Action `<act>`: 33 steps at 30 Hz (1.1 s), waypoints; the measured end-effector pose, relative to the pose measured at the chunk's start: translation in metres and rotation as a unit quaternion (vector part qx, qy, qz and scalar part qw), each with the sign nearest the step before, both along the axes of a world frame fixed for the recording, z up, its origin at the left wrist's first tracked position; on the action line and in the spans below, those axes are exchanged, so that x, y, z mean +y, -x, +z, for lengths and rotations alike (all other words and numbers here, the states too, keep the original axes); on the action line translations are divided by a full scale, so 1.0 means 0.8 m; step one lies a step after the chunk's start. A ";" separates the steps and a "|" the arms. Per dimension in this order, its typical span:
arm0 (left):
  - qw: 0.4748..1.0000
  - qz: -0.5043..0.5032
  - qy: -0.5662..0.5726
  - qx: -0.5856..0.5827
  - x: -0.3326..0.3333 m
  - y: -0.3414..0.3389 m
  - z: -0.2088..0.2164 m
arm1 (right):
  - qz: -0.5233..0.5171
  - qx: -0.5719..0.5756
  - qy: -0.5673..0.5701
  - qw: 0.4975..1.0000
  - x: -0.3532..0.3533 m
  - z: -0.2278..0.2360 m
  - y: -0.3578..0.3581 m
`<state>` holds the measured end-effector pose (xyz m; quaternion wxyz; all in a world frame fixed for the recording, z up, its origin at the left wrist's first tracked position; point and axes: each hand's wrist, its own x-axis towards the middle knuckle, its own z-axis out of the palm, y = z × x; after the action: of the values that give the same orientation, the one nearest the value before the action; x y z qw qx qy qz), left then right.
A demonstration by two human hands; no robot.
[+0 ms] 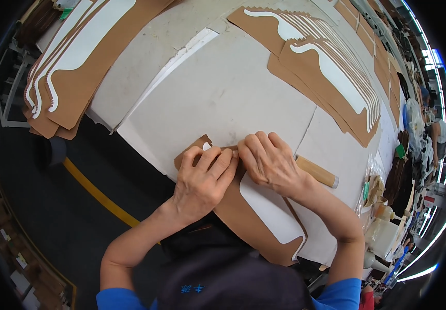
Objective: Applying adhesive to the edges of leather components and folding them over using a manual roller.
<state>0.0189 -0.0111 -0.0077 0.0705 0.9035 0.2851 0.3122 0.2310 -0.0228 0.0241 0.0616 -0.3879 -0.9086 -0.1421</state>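
Observation:
A brown sheet piece [233, 217] with a white shaped layer [270, 212] on it lies along the near table edge, close to my body. My left hand [201, 178] bears down on its upper part, fingers bent and thumb toward the right hand. My right hand [270, 161] meets it there, with fingers curled and pinching the piece's edge. The fingertips of both hands almost touch, and they hide the exact spot they grip. Just right of my right hand lies a wooden roller-like tool [317, 172] with a pale metal end.
Overlapping brown pieces with white shapes form a stack [331, 77] at the far right and another [78, 67] at the far left. A white strip [181, 57] lies on the grey table [202, 98]. Bottles and plastic bags [383, 227] crowd the right side.

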 end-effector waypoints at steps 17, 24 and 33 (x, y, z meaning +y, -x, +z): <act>0.996 0.017 0.082 0.033 0.031 -0.006 0.015 | -0.052 0.163 0.012 0.985 -0.052 -0.018 -0.010; 0.994 -0.048 0.079 0.051 0.043 -0.003 0.010 | -0.069 0.178 -0.003 0.982 -0.058 -0.025 -0.007; 0.985 -0.117 -0.023 0.127 0.055 0.001 0.016 | -0.074 0.199 -0.012 0.977 -0.058 -0.031 -0.007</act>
<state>0.0181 0.0325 0.0051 0.0493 0.9642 0.1772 0.1911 0.2365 -0.0694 -0.0007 0.2346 -0.4741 -0.8452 -0.0770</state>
